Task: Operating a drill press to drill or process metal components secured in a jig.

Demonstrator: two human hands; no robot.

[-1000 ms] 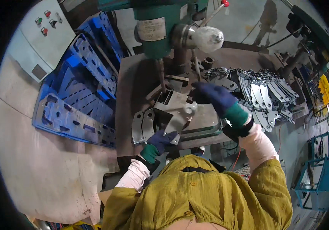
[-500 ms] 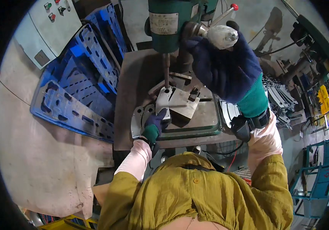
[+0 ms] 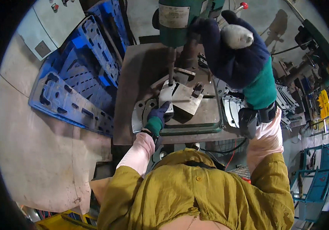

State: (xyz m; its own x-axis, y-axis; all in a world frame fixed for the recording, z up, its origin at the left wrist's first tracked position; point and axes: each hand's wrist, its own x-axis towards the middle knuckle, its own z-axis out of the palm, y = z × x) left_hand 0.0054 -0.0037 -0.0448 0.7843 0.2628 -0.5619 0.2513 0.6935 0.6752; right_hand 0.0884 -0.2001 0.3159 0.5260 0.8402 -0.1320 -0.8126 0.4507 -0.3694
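Note:
A green drill press (image 3: 174, 32) stands before me, its spindle (image 3: 171, 67) reaching down to the hole end of a curved metal plate (image 3: 166, 93). My left hand (image 3: 159, 114), in a dark blue glove with a green cuff, is closed on the plate's near end. The plate lies against a steel block fixture (image 3: 187, 100) on the green-edged press base. My right hand (image 3: 231, 57), gloved the same way, is raised beside the press head, wrapped round a feed handle with a whitish knob (image 3: 238, 36). Some of its fingers are hidden or blurred.
Curved metal plates (image 3: 138, 117) lie left of the base, and more plates (image 3: 231, 110) are stacked on the right. Blue plastic pallets (image 3: 72, 105) lean at the left below a grey control box (image 3: 55, 23). A second machine bench (image 3: 306, 76) stands farther right.
The spindle now meets the plate's hole end with less of the hole showing. My right hand has turned with the handle knob. My left hand keeps its hold; the whole view has shifted slightly.

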